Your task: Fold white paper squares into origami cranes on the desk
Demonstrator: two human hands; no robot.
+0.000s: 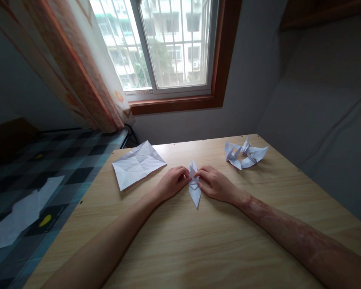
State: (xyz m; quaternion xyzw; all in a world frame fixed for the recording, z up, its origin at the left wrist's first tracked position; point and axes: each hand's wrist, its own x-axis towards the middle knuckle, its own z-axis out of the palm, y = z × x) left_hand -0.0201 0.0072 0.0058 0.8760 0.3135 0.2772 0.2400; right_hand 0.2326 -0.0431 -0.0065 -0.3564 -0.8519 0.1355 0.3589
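A narrow, diamond-shaped piece of folded white paper (195, 195) lies near the middle of the wooden table, one point toward me and the other toward the window. My left hand (175, 181) grips its left edge with curled fingers. From the other side, my right hand (214, 182) pinches the right edge, thumb and fingertips on the paper. Fold lines cross the paper between the two hands. Parts of its edges are hidden under my fingertips.
A creased white paper sheet (139, 163) rests at the table's back left. Folded paper cranes (249, 155) sit at the back right. Beyond the left edge of the table (180, 249), paper scraps (24, 214) lie on a checked bed cover (66, 160). A window (174, 44) is behind.
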